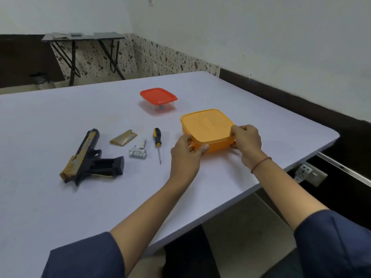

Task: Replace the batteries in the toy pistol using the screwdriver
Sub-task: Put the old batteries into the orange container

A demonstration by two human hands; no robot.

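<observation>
Close in, grips the orange box (208, 127) at its near corners with both hands: left hand (187, 148) curled round the left corner, thumb on the lid's edge; right hand (246, 141) pinching the right corner, fingers over the rim. Seems set on prising the lid, presumably for fresh cells; cannot see through the opaque plastic.

Risks a sudden pop from a tight lid: jerks the box, scatters the contents across the bench (60, 197), perhaps off the right edge close by. Risks, too, mixing new cells with the used batteries (138, 152) left loose just left of the screwdriver (157, 144).

Leaves the toy pistol (88, 157) well to the left on the bench, flat on its side: black body, worn gold slide, grip pointing right, battery bay open and seemingly empty. Keeps the gold battery cover (123, 137) a little beyond, apart from the pistol. Farthest back, a red-lidded clear box (158, 99), closed, with something small and dark inside, too blurred to name.
</observation>
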